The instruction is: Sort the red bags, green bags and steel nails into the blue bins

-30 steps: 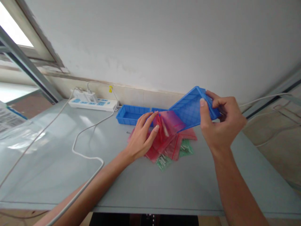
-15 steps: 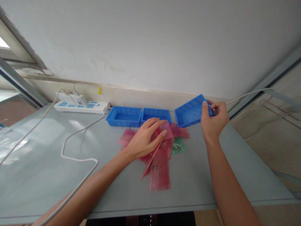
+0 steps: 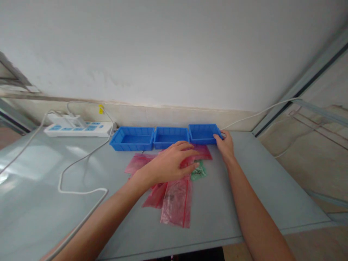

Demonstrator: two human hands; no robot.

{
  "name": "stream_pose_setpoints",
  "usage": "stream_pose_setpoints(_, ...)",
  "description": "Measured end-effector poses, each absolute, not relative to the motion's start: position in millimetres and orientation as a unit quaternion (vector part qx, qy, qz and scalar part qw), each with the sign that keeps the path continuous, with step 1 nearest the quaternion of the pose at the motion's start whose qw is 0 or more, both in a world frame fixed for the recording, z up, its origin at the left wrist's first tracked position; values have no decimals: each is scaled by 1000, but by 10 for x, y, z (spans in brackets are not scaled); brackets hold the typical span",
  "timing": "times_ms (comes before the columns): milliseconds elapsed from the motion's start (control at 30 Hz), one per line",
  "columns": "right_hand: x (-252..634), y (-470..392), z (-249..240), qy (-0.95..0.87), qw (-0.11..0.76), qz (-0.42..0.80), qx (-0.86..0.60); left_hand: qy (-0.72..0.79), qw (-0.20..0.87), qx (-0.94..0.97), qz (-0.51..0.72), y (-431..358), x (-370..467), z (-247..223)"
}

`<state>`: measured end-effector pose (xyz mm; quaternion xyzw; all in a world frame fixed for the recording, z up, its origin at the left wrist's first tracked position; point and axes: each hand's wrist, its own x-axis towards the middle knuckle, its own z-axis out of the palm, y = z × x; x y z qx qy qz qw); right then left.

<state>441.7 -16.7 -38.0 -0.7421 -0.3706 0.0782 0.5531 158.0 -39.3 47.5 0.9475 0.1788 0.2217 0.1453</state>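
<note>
My right hand [image 3: 225, 144] grips the right end of a blue plastic bin [image 3: 205, 134], thumb over its rim. That bin stands level at the end of a row, beside a middle blue bin [image 3: 172, 137] and a left blue bin [image 3: 133, 139]. Over a heap of pink zip bags [image 3: 176, 203] is my left hand [image 3: 172, 161], fingers spread; whether it touches them I cannot tell. A green bag [image 3: 199, 171] with small metal pieces inside lies just right of its fingertips. Part of the heap is hidden under my left hand.
A white power strip [image 3: 78, 129] with plugged-in adapters lies at the back left. Its white cable [image 3: 84, 192] loops across the grey table [image 3: 261, 195] and over my left forearm. Behind the bins rises a wall [image 3: 163, 65]; a metal post [image 3: 288, 90] stands at right.
My right hand has brought the tilted blue bin down and left, level against the middle bin. The pink bags under my left hand have dropped flatter. The view has shifted slightly.
</note>
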Motion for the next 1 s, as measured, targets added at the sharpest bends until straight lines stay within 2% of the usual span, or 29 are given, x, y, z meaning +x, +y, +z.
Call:
stream_pose_setpoints(67, 4416, -192, -384, -393, 537, 87, -741, 161, 100, 966, 177, -355, 1533, 402)
stream_pose_setpoints(200, 4417, -254, -358, -417, 520, 91, -740, 207, 31, 962, 177, -198, 1305, 412)
stream_pose_setpoints(400, 4410, -306, -325, -434, 500, 97, -743, 244, -2, 952, 185, -201, 1233, 495)
stream_pose_setpoints(600, 4427, -335, -336, -448, 498, 105, -735, 353, -39, 917, 180, -365, 1508, 208)
stream_pose_setpoints(833, 4284, -384, -344, -505, 466, 12, -726, 295, -33, 937, 185, -242, 1347, 40)
stream_pose_setpoints(1000, 4202, -421, -288, -548, 449, -109, -697, 291, -21, 933, 210, -261, 1182, 72)
